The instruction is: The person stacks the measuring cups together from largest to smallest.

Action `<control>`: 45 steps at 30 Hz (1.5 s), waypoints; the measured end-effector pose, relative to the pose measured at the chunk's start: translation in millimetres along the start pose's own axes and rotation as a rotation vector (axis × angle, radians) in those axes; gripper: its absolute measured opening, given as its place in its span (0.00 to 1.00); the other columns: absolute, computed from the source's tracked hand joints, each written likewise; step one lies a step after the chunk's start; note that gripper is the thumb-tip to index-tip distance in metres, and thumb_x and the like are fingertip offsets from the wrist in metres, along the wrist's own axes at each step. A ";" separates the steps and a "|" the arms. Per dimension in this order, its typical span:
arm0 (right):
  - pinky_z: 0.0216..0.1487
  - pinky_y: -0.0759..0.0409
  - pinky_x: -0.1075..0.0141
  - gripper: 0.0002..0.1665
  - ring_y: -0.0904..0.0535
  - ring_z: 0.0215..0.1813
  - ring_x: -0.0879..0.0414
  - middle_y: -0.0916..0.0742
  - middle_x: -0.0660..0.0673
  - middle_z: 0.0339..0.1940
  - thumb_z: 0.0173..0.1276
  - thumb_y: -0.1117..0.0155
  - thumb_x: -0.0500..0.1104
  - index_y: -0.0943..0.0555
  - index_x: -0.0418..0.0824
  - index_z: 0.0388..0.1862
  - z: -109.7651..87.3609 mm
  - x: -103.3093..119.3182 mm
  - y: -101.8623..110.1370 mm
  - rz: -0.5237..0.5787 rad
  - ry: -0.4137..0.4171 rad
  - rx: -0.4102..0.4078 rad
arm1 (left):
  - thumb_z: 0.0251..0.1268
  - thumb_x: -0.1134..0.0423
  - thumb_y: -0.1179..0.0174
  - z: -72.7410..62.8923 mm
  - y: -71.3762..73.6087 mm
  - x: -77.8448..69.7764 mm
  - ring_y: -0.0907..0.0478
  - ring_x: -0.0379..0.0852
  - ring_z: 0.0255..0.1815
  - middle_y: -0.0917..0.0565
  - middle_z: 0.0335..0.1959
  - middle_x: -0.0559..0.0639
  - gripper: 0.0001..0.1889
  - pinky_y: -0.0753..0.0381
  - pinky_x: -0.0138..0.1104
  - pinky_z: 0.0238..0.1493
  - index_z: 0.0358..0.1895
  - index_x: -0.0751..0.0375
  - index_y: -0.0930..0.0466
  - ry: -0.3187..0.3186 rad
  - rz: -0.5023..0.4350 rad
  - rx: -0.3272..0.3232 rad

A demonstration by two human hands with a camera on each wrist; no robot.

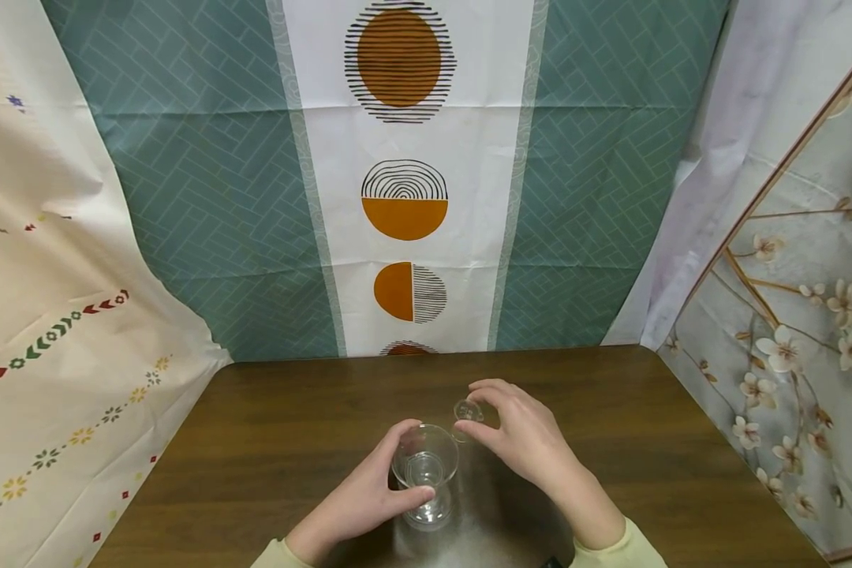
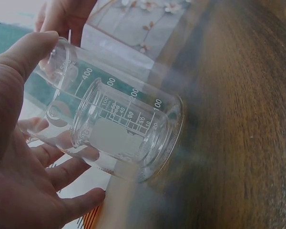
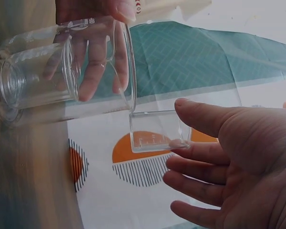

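A large clear glass beaker (image 1: 446,476) with white volume marks stands upright on the table. Inside it sits a smaller glass beaker (image 2: 112,136), whose own scale and white patch show through the outer wall in the left wrist view. My left hand (image 1: 369,495) grips the large beaker near its rim, thumb on the near side and fingers around the far side. Between thumb and forefinger, my right hand (image 1: 527,432) pinches a third, tiny beaker (image 3: 155,135). In the right wrist view this tiny beaker appears right at the large beaker's rim, outside its mouth.
The dark wooden table (image 1: 284,418) ends at a green and white patterned cloth (image 1: 575,197) hanging behind it. A cream cloth (image 1: 64,331) hangs on the left, and a floral panel (image 1: 795,394) lines the right side.
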State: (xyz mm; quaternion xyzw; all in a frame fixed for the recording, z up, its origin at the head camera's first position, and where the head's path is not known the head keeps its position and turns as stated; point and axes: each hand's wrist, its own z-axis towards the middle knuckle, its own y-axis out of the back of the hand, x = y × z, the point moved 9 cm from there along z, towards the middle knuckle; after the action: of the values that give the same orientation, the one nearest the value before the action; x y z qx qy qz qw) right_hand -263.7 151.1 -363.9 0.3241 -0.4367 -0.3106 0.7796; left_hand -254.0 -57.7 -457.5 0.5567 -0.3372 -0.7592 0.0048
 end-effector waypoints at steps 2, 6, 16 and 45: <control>0.61 0.15 0.47 0.18 0.15 0.68 0.50 0.11 0.53 0.65 0.68 0.16 0.55 0.08 0.49 0.51 0.0 1.4 1.3 -0.002 0.004 -0.008 | 0.71 0.46 0.23 0.7 0.1 0.1 0.26 0.53 0.76 0.24 0.74 0.51 0.44 0.26 0.56 0.73 0.83 0.47 0.39 -0.003 0.001 -0.001; 0.61 0.14 0.46 0.19 0.15 0.68 0.50 0.12 0.53 0.66 0.68 0.16 0.55 0.09 0.48 0.51 -0.5 3.0 4.2 -0.010 0.004 -0.023 | 0.71 0.48 0.22 1.3 0.1 -0.7 0.26 0.53 0.77 0.24 0.74 0.51 0.44 0.26 0.57 0.73 0.82 0.45 0.39 -0.004 -0.008 0.003; 0.58 0.14 0.46 0.19 0.14 0.66 0.52 0.12 0.55 0.65 0.67 0.14 0.54 0.09 0.49 0.51 -2.1 10.8 13.6 0.016 0.043 -0.090 | 0.71 0.48 0.22 1.5 0.0 -0.2 0.26 0.53 0.77 0.24 0.74 0.51 0.43 0.26 0.56 0.73 0.82 0.44 0.38 -0.012 -0.009 0.003; 0.61 0.14 0.53 0.21 0.16 0.67 0.59 0.14 0.59 0.67 0.67 0.14 0.53 0.11 0.51 0.55 -10.6 43.3 -9.1 0.128 0.173 0.005 | 0.71 0.42 0.24 1.7 -0.4 5.9 0.27 0.47 0.75 0.25 0.74 0.42 0.45 0.25 0.54 0.73 0.83 0.42 0.41 0.004 0.020 0.012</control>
State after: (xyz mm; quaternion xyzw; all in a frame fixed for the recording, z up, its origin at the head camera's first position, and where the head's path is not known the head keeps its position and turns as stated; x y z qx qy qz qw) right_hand -237.7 114.9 -354.5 0.3229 -0.3884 -0.2299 0.8319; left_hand -257.6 -58.8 -462.5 0.5549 -0.3473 -0.7559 0.0100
